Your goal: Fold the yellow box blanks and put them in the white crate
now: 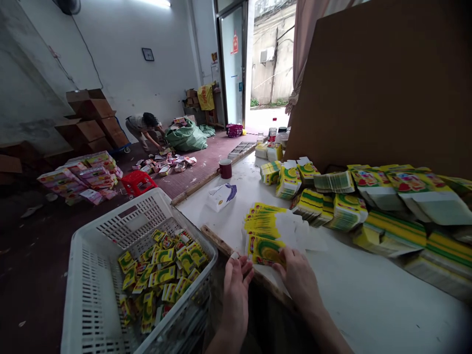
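Note:
A fanned stack of yellow and white printed cartons [263, 223] lies on the white table near its front edge. My right hand [297, 275] has its thumb and fingers pinched on the right part of the nearest yellow carton [264, 250]. At that carton's lower left corner is my left hand [238, 282], palm up with curled fingers; a small white piece shows at its fingertips, too small to make out. To the left, a white plastic crate [83, 275] holds many small folded yellow boxes [162, 273].
More carton stacks [391, 233] line the right and back of the white table [368, 290]. A tissue pack [221, 196] and a dark red mug [225, 168] stand behind. A person [145, 128] bends over scattered packages on the floor; a red stool [138, 183] stands beyond the crate.

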Available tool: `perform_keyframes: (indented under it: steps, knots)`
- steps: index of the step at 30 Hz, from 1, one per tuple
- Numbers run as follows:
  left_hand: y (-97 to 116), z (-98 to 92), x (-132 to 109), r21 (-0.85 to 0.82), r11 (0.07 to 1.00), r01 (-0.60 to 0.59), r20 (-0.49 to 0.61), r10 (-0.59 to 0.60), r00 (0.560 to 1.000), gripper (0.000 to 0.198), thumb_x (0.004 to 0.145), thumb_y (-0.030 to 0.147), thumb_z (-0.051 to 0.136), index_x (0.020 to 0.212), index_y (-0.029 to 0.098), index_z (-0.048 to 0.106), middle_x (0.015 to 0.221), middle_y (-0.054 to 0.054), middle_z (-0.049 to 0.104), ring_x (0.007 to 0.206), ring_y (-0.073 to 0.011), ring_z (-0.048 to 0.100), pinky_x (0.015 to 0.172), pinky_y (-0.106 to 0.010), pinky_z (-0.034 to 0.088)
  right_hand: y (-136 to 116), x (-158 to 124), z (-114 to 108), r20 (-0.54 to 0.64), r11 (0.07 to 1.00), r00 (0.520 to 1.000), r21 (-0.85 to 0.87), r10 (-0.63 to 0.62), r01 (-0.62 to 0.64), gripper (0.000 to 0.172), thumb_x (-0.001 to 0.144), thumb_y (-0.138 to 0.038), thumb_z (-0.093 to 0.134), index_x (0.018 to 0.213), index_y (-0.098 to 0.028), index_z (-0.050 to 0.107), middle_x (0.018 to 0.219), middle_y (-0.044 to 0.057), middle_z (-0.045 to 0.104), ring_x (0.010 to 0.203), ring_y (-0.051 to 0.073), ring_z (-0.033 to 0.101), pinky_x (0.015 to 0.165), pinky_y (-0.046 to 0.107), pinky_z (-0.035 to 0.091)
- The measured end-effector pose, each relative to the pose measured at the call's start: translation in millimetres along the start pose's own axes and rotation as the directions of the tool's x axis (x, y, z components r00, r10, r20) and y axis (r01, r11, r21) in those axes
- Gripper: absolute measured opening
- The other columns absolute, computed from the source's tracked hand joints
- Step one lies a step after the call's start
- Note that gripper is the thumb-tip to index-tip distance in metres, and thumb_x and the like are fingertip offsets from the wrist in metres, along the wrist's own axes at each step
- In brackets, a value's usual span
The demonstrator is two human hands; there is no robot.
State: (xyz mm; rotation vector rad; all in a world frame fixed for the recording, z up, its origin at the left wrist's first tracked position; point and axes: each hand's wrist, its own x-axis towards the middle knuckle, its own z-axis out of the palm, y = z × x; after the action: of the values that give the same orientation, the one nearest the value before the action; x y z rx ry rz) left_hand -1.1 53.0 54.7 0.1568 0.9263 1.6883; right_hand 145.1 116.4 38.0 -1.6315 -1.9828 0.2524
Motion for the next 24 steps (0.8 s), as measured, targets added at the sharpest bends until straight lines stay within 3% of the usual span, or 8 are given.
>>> perform_keyframes:
  steps: [2, 6, 9, 12, 14, 18, 24]
  knots:
    - [-2.1, -1.3, -3.0, 0.047, 0.999, -0.004, 0.039, 0.002, 0.999, 0.036, 0.083, 0.042, 0.066, 0.105, 0.015, 0.058, 0.108, -0.012, 0.064, 0.098, -0.0204, 0.063, 0.09, -0.033, 0.049, -1.8, 0.8, -5.7, -0.007, 0.999, 1.0, 0.035, 0.014, -0.014, 0.003, 0.079, -0.019, 0.053, 0.079, -0.021, 0.052, 0.078, 0.008, 0.063, 0.072, 0.025, 0.06, 0.064, 0.037, 0.048]
    - [-0.8, 0.9, -8.5, 0.085, 0.996, -0.043, 0.136, 0.031, 0.99, 0.049, 0.083, 0.048, 0.064, 0.12, 0.017, 0.052, 0.125, -0.013, 0.057, 0.118, -0.0236, 0.054, 0.102, -0.036, 0.042, -13.2, -4.9, -22.4, -0.025, 0.966, 0.996, 0.246, 0.089, -0.081, 0.019, 0.084, -0.039, 0.052, 0.076, -0.022, 0.047, 0.065, 0.001, 0.06, 0.055, 0.018, 0.056, 0.052, 0.029, 0.046]
    - [1.9, 5.2, -15.4, 0.014, 0.995, -0.101, 0.326, 0.091, 0.941, 0.054, 0.078, 0.048, 0.069, 0.123, 0.022, 0.054, 0.128, -0.01, 0.057, 0.124, -0.0262, 0.05, 0.103, -0.037, 0.041, -30.2, -21.0, -32.6, 0.112, 0.871, 0.992, 0.48, 0.056, -0.103, 0.025, 0.08, -0.041, 0.059, 0.071, -0.023, 0.046, 0.06, -0.002, 0.056, 0.054, 0.016, 0.052, 0.052, 0.027, 0.044]
    - [6.2, 7.4, -25.4, -0.048, 0.998, -0.038, 0.466, 0.056, 0.883, 0.049, 0.078, 0.057, 0.063, 0.111, 0.02, 0.064, 0.113, -0.011, 0.066, 0.117, -0.0304, 0.054, 0.099, -0.041, 0.044, -47.5, -40.5, -35.6, 0.224, 0.759, 0.975, 0.635, -0.002, -0.145, 0.026, 0.075, -0.033, 0.065, 0.067, -0.023, 0.042, 0.06, -0.003, 0.051, 0.055, 0.014, 0.049, 0.051, 0.025, 0.043]
    - [9.6, 7.3, -32.2, -0.054, 0.998, -0.017, 0.481, 0.041, 0.875, 0.052, 0.078, 0.062, 0.056, 0.1, 0.017, 0.069, 0.102, -0.013, 0.068, 0.111, -0.0328, 0.057, 0.095, -0.044, 0.046, -56.8, -51.9, -35.6, 0.226, 0.672, 0.974, 0.721, 0.002, -0.169, 0.027, 0.074, -0.031, 0.066, 0.068, -0.023, 0.041, 0.062, -0.004, 0.05, 0.056, 0.014, 0.048, 0.052, 0.025, 0.043]
    - [16.3, 6.5, -40.3, -0.058, 0.997, -0.054, 0.408, 0.072, 0.91, 0.05, 0.081, 0.061, 0.049, 0.091, 0.017, 0.069, 0.091, -0.012, 0.068, 0.102, -0.0323, 0.061, 0.09, -0.045, 0.048, -70.2, -69.6, -36.3, 0.182, 0.532, 0.982, 0.837, -0.052, -0.127, 0.024, 0.079, -0.037, 0.063, 0.074, -0.022, 0.045, 0.068, -0.002, 0.049, 0.062, 0.015, 0.049, 0.056, 0.025, 0.045]
    - [18.6, 7.8, -39.7, 0.058, 0.997, -0.06, 0.407, 0.031, 0.913, 0.054, 0.079, 0.064, 0.048, 0.096, 0.016, 0.067, 0.089, -0.012, 0.066, 0.096, -0.0309, 0.061, 0.087, -0.044, 0.048, -76.9, -78.9, -37.1, 0.259, 0.509, 0.96, 0.844, -0.107, -0.171, 0.025, 0.083, -0.04, 0.058, 0.074, -0.021, 0.044, 0.07, -0.002, 0.048, 0.065, 0.015, 0.047, 0.059, 0.025, 0.043]
